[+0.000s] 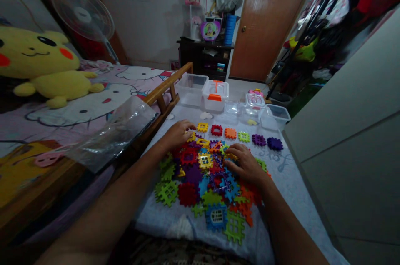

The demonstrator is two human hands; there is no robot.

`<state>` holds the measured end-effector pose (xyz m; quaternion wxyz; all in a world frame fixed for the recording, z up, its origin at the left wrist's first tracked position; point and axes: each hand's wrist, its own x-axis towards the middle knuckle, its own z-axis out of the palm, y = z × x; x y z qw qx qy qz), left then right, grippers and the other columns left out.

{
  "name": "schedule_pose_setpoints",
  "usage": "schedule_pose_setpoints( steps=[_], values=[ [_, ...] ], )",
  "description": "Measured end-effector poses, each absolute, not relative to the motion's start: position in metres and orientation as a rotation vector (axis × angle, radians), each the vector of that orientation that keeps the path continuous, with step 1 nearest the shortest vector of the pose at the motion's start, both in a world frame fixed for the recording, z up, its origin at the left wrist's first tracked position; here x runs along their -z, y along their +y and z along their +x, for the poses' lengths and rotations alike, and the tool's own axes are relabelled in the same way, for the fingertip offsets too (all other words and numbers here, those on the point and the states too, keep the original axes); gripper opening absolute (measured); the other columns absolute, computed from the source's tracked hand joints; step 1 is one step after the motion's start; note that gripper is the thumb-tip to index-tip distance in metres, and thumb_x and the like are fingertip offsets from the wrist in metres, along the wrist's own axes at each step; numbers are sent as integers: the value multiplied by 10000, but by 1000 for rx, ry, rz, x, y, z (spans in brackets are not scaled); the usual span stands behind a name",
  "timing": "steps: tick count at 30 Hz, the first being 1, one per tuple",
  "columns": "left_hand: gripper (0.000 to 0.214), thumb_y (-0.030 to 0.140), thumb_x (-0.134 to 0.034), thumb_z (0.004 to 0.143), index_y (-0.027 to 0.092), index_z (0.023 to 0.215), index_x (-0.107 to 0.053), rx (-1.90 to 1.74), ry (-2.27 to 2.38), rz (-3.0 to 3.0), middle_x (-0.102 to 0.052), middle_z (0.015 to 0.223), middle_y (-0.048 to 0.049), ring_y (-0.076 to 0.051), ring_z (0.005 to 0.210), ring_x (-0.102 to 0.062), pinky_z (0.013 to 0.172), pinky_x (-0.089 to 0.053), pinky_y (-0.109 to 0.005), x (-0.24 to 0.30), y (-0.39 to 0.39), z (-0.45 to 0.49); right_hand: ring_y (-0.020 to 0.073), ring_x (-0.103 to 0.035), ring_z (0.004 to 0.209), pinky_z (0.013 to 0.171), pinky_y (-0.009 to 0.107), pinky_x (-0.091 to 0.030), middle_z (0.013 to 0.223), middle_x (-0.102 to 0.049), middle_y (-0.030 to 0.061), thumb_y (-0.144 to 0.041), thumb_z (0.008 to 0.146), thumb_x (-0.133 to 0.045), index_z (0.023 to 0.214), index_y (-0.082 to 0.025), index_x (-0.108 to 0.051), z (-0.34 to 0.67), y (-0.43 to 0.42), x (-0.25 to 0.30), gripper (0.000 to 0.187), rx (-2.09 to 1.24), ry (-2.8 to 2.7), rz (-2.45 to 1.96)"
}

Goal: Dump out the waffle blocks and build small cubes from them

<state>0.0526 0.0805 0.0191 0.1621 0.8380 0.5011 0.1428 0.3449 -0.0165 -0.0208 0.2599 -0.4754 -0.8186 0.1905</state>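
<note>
A heap of colourful plastic interlocking tiles (212, 198) lies on the table in front of me. At its far left edge, my left hand (178, 135) has its fingers bent round a yellow interlocking tile (190, 136). My right hand (245, 161) is over the right side of the heap, thumb and fingers on either side of another yellow tile (231, 156), which they partly cover. Between my hands lies a yellow window tile (205, 160). Beyond the heap runs a row with a yellow tile (202, 127), a red tile (216, 130), an orange tile (230, 133) and several others.
Clear plastic boxes (191, 90) and a lidded box with orange clips (215, 97) stand along the table's far end. A wooden bed rail (168, 86) borders the left side, with a clear plastic bag (109, 136) by it. A pale cabinet (350, 140) stands at right.
</note>
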Motion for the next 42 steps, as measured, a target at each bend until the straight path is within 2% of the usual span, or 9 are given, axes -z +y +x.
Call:
schedule_pose_setpoints(
  steps=[7,13,18,23,27,33,36,39,42],
  values=[
    [534,182,-651,730,150,1260,-600,41,1334,2419,-616,1334,-100,-217,1234,-568,1055,-409,-257,0,109,29,260,-587,1052,950,449,-466,1107,-654,106,-379,901,-609,1104,-202,-676,345,-16,23,278,-535,-2203,-1300],
    [545,187,-660,726,178,1266,-591,96,1402,2451,-653,1259,-90,-232,1161,-607,991,-445,-268,7,110,38,260,-582,1057,949,452,-469,1115,-652,106,-384,907,-600,1109,-209,-669,345,-16,22,276,-534,-2201,-1286],
    [591,198,-705,684,159,1264,-594,-28,1479,2483,-622,1213,-116,-237,1106,-611,930,-470,-264,10,109,39,257,-580,1049,946,447,-469,1110,-650,112,-379,914,-591,1103,-198,-665,345,-16,22,273,-531,-2205,-1279],
    [323,160,-611,704,177,1021,-677,-150,1480,2447,-670,977,-62,-215,901,-628,781,-467,-274,7,112,35,255,-575,1056,952,442,-462,1114,-646,116,-372,913,-596,1101,-185,-659,346,-16,24,272,-533,-2201,-1290],
    [120,182,-570,705,184,805,-635,-347,1452,2436,-641,832,-44,-203,791,-597,707,-436,-285,6,112,33,253,-577,1045,944,440,-461,1101,-645,113,-366,910,-599,1098,-187,-657,346,-16,24,266,-539,-2197,-1290],
    [119,221,-579,617,210,675,-476,-661,1419,2247,-627,866,-44,-212,831,-581,737,-454,-306,13,106,40,255,-583,1038,938,438,-460,1088,-652,110,-367,901,-607,1090,-190,-665,346,-15,24,265,-539,-2187,-1292],
    [170,283,-584,653,216,711,-439,-712,1356,1968,-641,839,-17,-197,801,-595,701,-469,-291,13,102,46,253,-584,1036,938,434,-459,1084,-655,107,-359,898,-608,1089,-193,-668,345,-15,24,260,-533,-2185,-1292],
    [233,341,-600,705,207,865,-496,-635,1286,1853,-627,823,6,-180,739,-590,656,-472,-280,7,97,52,254,-586,1032,939,434,-457,1077,-656,108,-359,895,-611,1083,-189,-671,345,-16,24,260,-529,-2187,-1299],
    [420,396,-598,783,194,1143,-518,-514,1133,1928,-655,1033,-36,-202,897,-625,763,-498,-298,-3,94,61,253,-582,1034,949,440,-456,1084,-655,105,-365,900,-607,1090,-199,-668,345,-16,24,259,-522,-2181,-1304]
  ],
)
